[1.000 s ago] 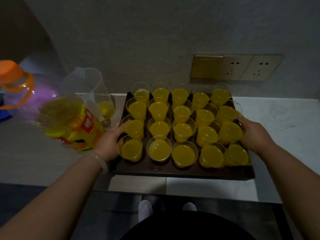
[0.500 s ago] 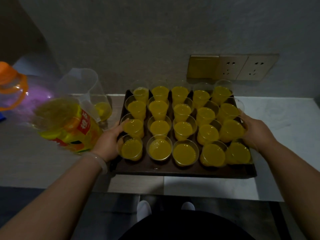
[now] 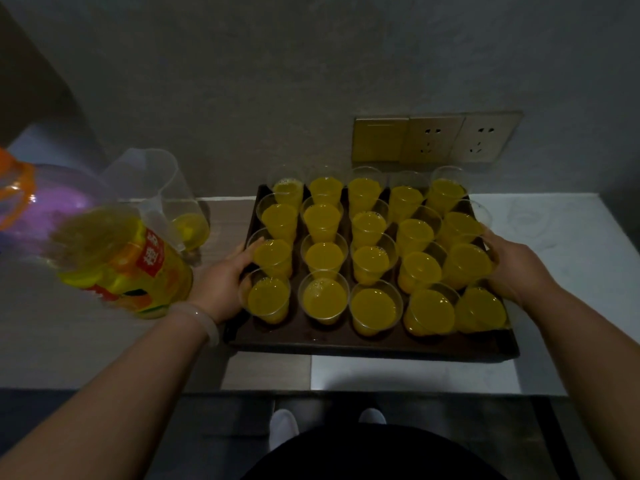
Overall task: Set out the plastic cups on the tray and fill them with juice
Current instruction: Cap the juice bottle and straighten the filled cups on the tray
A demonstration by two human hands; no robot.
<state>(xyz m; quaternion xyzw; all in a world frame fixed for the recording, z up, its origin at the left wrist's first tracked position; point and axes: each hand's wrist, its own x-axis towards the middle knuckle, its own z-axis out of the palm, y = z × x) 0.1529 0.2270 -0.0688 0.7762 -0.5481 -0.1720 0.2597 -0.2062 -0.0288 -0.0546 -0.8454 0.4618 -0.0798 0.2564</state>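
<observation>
A dark tray (image 3: 346, 341) sits on the counter against the wall, packed with several clear plastic cups (image 3: 323, 258), each holding yellow juice. My left hand (image 3: 221, 282) grips the tray's left edge, thumb against the second cup from the front in the left column. My right hand (image 3: 516, 268) grips the right edge, with its fingers touching the cups there. The fingers under both edges are hidden.
A large juice bottle (image 3: 128, 268) with a yellow-and-red label stands just left of my left hand. Behind it is a clear pitcher (image 3: 162, 188) with a little juice. An orange-handled container (image 3: 14, 188) is at far left. Wall sockets (image 3: 436, 138) are above the tray.
Both hands stay at the tray's sides and the tray has not visibly moved. Only the camera has shifted a little.
</observation>
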